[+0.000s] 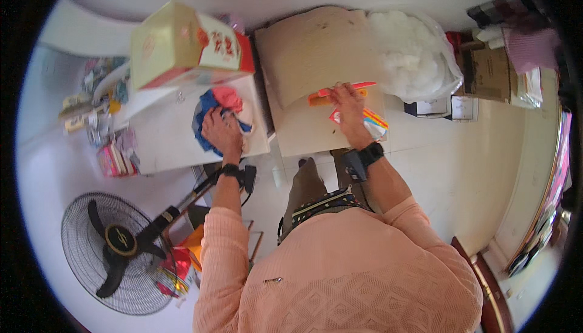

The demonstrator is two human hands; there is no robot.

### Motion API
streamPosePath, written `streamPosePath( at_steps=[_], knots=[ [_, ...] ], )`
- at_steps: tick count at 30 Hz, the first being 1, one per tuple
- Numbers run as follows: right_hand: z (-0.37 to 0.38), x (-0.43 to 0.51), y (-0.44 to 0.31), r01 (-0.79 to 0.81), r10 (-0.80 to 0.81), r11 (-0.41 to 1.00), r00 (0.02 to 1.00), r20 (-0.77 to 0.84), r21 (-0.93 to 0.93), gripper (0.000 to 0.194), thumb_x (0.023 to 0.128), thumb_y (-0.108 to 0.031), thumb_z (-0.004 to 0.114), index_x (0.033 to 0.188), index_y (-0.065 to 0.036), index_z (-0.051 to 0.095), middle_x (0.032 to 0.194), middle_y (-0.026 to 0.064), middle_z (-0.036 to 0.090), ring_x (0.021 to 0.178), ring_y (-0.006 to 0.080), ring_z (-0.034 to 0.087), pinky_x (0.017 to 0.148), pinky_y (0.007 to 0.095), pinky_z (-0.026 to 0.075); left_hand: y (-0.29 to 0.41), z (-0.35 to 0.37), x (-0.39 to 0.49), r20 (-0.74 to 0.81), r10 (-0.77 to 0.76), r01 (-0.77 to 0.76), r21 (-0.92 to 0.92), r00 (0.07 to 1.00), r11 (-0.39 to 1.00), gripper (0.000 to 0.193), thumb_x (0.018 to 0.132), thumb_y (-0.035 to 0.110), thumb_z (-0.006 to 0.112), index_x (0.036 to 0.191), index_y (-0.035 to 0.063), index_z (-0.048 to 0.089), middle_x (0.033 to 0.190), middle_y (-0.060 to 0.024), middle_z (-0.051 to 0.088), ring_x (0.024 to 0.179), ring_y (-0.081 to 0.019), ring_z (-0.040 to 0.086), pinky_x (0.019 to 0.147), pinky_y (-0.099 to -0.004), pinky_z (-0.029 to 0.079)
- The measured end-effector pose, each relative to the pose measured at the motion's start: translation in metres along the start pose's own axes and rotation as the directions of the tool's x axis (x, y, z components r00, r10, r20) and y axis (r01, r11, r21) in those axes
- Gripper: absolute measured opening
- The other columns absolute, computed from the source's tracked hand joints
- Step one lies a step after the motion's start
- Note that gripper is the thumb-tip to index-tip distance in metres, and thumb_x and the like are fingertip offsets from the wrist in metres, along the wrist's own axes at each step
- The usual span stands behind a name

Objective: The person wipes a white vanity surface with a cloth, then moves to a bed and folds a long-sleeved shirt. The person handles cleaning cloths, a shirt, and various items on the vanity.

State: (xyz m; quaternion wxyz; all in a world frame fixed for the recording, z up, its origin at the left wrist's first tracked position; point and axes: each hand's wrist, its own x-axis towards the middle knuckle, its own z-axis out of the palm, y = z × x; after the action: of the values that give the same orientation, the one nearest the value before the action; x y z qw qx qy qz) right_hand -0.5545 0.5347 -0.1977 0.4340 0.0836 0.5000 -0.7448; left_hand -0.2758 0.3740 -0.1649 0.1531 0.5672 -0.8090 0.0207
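My left hand rests on a bundle of blue cloth and pink cloth on the white table; whether its fingers grip the cloth cannot be told. Over the right-hand table, my right hand has its fingers on a thin red strip-like object. Directly below that lies an orange object, partly hidden by the fingers. A colourful printed packet lies beside my right wrist, near the table's front edge.
A large gold and red carton stands behind the cloth. A curved beige sheet and a clear bag of white stuffing lie at the back. A black fan stands at the lower left. Cardboard boxes are at the right.
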Motion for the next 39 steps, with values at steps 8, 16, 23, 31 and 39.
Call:
streamPosePath(
  at_steps=[8, 16, 23, 31, 39],
  knots=[
    [-0.017, -0.053, -0.05, 0.089, -0.087, 0.996, 0.991, 0.099, -0.017, 0.015, 0.096, -0.012, 0.066, 0.106, -0.004, 0.06, 0.104, 0.0109, 0.068, 0.106, 0.0267, 0.067, 0.095, 0.0376, 0.054, -0.004, 0.0, 0.0, -0.054, 0.013, -0.017, -0.065, 0.998, 0.998, 0.031, 0.087, 0.032, 0.066, 0.109, 0.0099, 0.067, 0.121, -0.0104, 0.062, 0.114, -0.0317, 0.055, 0.097, -0.0463, 0.039],
    [-0.052, -0.136, -0.056, 0.251, -0.245, 0.967, 0.962, 0.123, -0.033, 0.014, 0.096, -0.007, 0.064, 0.108, -0.002, 0.057, 0.107, 0.0102, 0.065, 0.108, 0.0287, 0.065, 0.093, 0.0396, 0.053, -0.023, -0.046, -0.048, -0.308, -0.088, -0.049, -0.41, 0.947, 0.911, 0.044, 0.089, 0.036, 0.069, 0.122, 0.0088, 0.062, 0.129, -0.0137, 0.06, 0.127, -0.0306, 0.051, 0.111, -0.0489, 0.029],
    [-0.087, -0.181, -0.04, 0.28, -0.257, 0.956, 0.943, 0.212, -0.089, 0.018, 0.096, -0.011, 0.066, 0.11, -0.003, 0.058, 0.112, 0.0121, 0.064, 0.11, 0.0275, 0.062, 0.094, 0.0387, 0.052, -0.062, -0.041, -0.256, -0.015, -0.195, 0.13, -0.697, 0.981, 0.705, 0.021, 0.091, 0.017, 0.065, 0.108, 0.0049, 0.064, 0.103, -0.0166, 0.069, 0.097, -0.0372, 0.064, 0.084, -0.0453, 0.049],
    [-0.101, -0.254, -0.029, 0.167, -0.113, 0.971, 0.951, 0.288, -0.171, 0.02, 0.098, -0.012, 0.063, 0.114, -0.001, 0.059, 0.109, 0.0111, 0.063, 0.107, 0.0245, 0.061, 0.093, 0.0359, 0.054, -0.063, -0.015, -0.418, 0.676, 0.023, 0.666, -0.73, 0.736, 0.153, 0.032, 0.097, 0.027, 0.065, 0.115, -0.0002, 0.066, 0.1, -0.0047, 0.07, 0.092, -0.0106, 0.062, 0.081, -0.0285, 0.052],
    [-0.084, -0.291, -0.015, -0.007, 0.096, 0.968, 0.934, 0.343, -0.252, 0.017, 0.099, -0.011, 0.059, 0.111, 0.0, 0.06, 0.108, 0.0107, 0.064, 0.104, 0.0232, 0.062, 0.089, 0.0352, 0.054, -0.075, -0.045, -0.468, 0.734, 0.18, 0.752, -0.657, 0.655, -0.054, 0.05, 0.098, 0.039, 0.062, 0.131, 0.0018, 0.059, 0.108, -0.0058, 0.068, 0.099, -0.0145, 0.063, 0.09, -0.0297, 0.05]
  ],
)
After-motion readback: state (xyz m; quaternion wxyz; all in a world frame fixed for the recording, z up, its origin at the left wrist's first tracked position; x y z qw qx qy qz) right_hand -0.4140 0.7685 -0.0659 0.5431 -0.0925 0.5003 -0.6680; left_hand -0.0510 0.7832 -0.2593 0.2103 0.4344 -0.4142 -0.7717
